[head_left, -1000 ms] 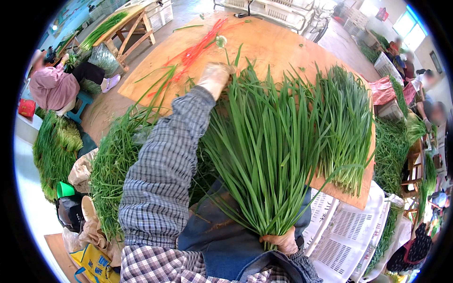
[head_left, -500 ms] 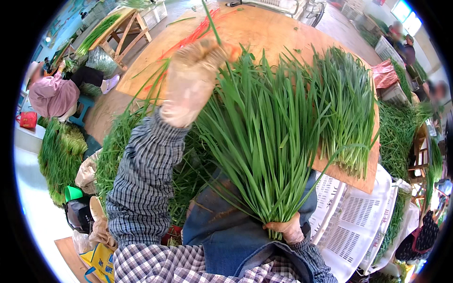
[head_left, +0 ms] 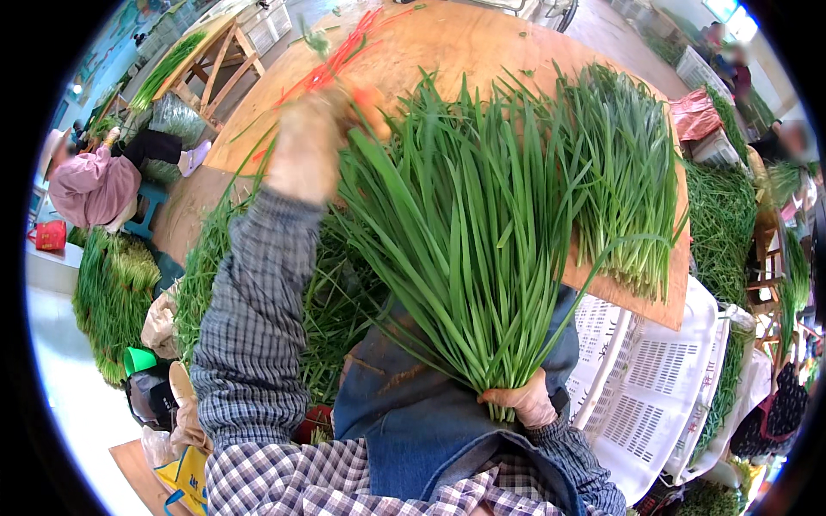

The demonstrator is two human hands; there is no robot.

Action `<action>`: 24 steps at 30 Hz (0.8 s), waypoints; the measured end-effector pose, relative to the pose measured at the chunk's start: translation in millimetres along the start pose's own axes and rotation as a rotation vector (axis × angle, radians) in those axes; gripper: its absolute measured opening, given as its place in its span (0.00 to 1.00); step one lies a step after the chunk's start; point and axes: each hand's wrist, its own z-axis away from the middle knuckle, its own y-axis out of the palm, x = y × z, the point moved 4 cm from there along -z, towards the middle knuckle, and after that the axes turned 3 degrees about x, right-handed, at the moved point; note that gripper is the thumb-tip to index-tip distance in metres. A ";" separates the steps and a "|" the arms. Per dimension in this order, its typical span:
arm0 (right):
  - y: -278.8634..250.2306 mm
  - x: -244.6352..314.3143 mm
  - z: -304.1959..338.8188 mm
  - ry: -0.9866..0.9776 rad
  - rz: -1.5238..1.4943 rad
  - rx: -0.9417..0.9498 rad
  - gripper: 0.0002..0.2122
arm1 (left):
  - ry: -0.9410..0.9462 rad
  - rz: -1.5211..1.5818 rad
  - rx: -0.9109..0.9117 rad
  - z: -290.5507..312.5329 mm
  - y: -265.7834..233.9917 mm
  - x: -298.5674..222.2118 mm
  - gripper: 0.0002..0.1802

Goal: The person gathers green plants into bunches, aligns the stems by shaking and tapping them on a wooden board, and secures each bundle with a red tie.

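A large fan-shaped bunch of garlic chives [head_left: 465,258] stands in front of me, its leaves spreading upward and away. Low at the middle, my right hand [head_left: 527,402] is closed round the pale stem ends. My left hand [head_left: 308,146], gloved and smeared by motion, is raised beside the left leaf tips; its fingers cannot be made out. Beyond it, a blurred green scrap [head_left: 318,39] shows over the wooden table [head_left: 456,39]. A second bunch of chives [head_left: 624,189] lies on the table's right side.
Red strips [head_left: 340,62] lie on the table's far left. Loose chives [head_left: 215,284] are heaped left of my lap. A white plastic crate [head_left: 645,378] stands at my right. A person in pink [head_left: 95,185] sits at far left, and more greens [head_left: 718,215] lie at right.
My left hand has moved left and slightly nearer. The long green stalk seen at it earlier no longer shows there. My right hand keeps its hold on the bunch.
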 end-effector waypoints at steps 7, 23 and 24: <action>10.8 3.0 1.9 0.116 -0.184 0.098 0.22 | 0.241 0.182 -0.633 16.2 -149.2 -124.9 0.15; 16.5 14.7 1.9 0.066 -0.258 0.050 0.17 | -0.418 -1.734 -0.681 301.4 -353.1 9.7 0.15; 15.3 14.6 1.0 0.076 -0.229 0.046 0.17 | -0.745 -1.863 -0.619 298.8 -330.1 30.1 0.14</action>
